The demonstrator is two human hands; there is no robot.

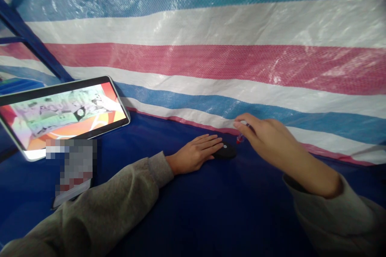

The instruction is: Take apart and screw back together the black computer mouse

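My left hand (199,150) lies flat with its fingers stretched out. Its fingertips rest against a black rounded thing that looks like a computer mouse (227,151), with a small pale spot on top. Just to the right, my right hand (261,132) is raised above the blue surface. Thumb and forefinger are closed on a small clear thing with a red end (240,139), which points down beside the mouse. Its upper part is hidden by my fingers, so I cannot tell its exact kind.
A tablet (128,118) with a lit screen leans at the left. In front of it lies a blurred-out box or book (74,192). A striped plastic sheet (211,60) hangs behind the blue surface (196,217). Blue bars (39,48) run along the upper left.
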